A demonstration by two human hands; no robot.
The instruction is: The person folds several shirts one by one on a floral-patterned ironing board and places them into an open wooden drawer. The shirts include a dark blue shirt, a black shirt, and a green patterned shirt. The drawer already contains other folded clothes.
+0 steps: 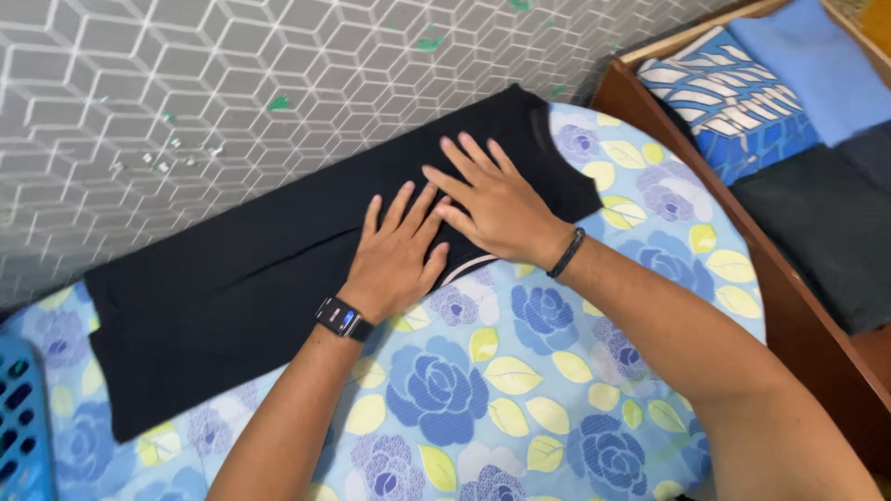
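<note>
A black garment (241, 278) lies folded into a long strip across a bed sheet with blue roses and yellow leaves (520, 390). My left hand (394, 255), with a dark watch on its wrist, lies flat on the garment near its front edge, fingers apart. My right hand (492, 199), with a black band on its wrist, presses flat on the cloth just to the right, its fingers partly overlapping the left hand's fingertips. Neither hand grips anything.
A wall with a grey cube pattern (232, 93) runs along the far side. A wooden shelf (789, 306) at the right holds folded clothes: blue patterned (724, 93), plain blue (817, 65), dark grey (826, 232). A blue plastic basket (19, 427) sits at the left edge.
</note>
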